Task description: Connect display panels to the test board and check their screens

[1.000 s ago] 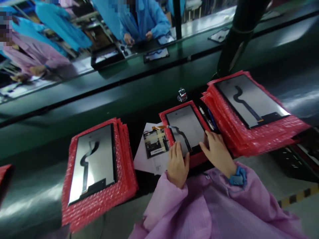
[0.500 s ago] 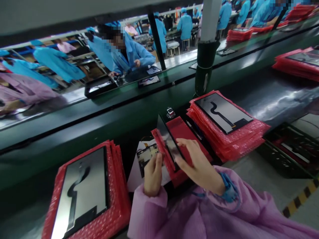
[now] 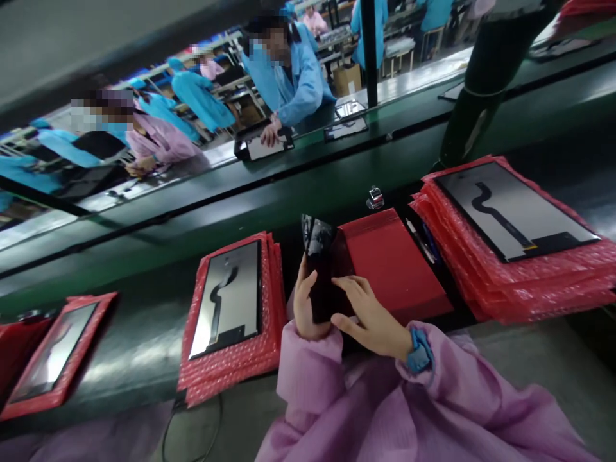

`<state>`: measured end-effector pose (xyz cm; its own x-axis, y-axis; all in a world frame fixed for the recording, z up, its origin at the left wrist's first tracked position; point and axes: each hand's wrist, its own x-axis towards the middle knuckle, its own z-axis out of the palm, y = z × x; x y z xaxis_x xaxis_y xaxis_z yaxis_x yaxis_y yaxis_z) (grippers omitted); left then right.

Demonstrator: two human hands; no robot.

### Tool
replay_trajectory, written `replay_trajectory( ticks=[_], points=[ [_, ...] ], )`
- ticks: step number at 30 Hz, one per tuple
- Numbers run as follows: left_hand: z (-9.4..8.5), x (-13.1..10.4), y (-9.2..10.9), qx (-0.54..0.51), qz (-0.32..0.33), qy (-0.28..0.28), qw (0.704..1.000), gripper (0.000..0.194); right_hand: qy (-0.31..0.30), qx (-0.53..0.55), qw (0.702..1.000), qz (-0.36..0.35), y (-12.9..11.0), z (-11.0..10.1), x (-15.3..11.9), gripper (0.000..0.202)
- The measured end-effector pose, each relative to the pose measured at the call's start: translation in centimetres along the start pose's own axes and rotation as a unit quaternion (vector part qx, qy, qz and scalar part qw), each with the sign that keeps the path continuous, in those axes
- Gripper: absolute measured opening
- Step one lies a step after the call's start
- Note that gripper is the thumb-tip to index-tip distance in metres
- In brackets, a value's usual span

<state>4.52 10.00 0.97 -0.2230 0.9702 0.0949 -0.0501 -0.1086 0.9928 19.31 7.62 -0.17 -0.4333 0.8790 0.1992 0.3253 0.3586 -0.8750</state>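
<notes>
A dark, glossy display panel (image 3: 321, 289) is tilted up in front of me, with reflections across its top. My left hand (image 3: 308, 305) grips its left edge, thumb raised at the side and fingers partly hidden behind it. Over the lower right of the panel lies my right hand (image 3: 373, 317), its fingers stretched out and thumb apart, fingertips at the dark face. Right beside the panel is a flat red sheet (image 3: 397, 263) on the bench. Whatever lies directly behind the panel is mostly hidden.
Stacks of red bubble bags topped with display panels stand left (image 3: 231, 359) and right (image 3: 481, 276). Pens (image 3: 421, 240) lie by the right stack. A small metallic object (image 3: 375, 197) sits behind the red sheet. Across the bench a co-worker's hand (image 3: 272, 131) touches another panel.
The panel has turned from nearly edge-on to show its dark face. My right hand's fingers now lie across it. The view has swung left, showing another red-bagged panel at far left.
</notes>
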Motion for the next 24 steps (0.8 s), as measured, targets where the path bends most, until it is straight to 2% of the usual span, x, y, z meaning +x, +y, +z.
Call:
replay_trajectory(
  ticks=[1, 3, 6, 9, 13, 17, 21, 24],
  points=[
    [0.0, 0.0, 0.1, -0.035, -0.03, 0.012, 0.999, 0.051, 0.006, 0.012, 1.0, -0.018, -0.1, -0.2, 0.0, 0.06],
    [-0.2, 0.1, 0.4, -0.072, -0.067, 0.023, 0.995, 0.052, 0.049, 0.019, 0.999, 0.004, 0.4, -1.1, 0.2, 0.055],
    [-0.7, 0.4, 0.6, -0.016, -0.047, 0.009, 0.999, 0.055, 0.096, 0.02, 0.989, 0.11, 1.9, -2.3, 0.5, 0.06],
    [-0.9, 0.6, 0.9, 0.022, -0.036, 0.003, 0.999, 0.059, 0.076, 0.034, 0.985, 0.149, 3.0, -3.0, 0.4, 0.066],
    [0.1, 0.5, 1.9, -0.049, -0.06, 0.013, 0.997, 0.059, 0.066, -0.031, 0.994, 0.086, 2.2, -3.7, -0.3, 0.06],
    [1.5, 0.3, 2.8, -0.099, -0.079, 0.017, 0.992, 0.059, 0.037, -0.122, 0.992, 0.006, 0.7, -6.2, 0.1, 0.051],
    [3.1, 0.3, 2.6, -0.049, -0.069, -0.004, 0.996, 0.059, 0.049, -0.167, 0.982, -0.07, 0.5, -9.2, 3.5, 0.043],
    [4.9, 0.1, 2.0, -0.035, -0.062, -0.013, 0.997, 0.061, 0.049, -0.129, 0.975, -0.176, 1.5, -9.8, 7.0, 0.044]
  ],
)
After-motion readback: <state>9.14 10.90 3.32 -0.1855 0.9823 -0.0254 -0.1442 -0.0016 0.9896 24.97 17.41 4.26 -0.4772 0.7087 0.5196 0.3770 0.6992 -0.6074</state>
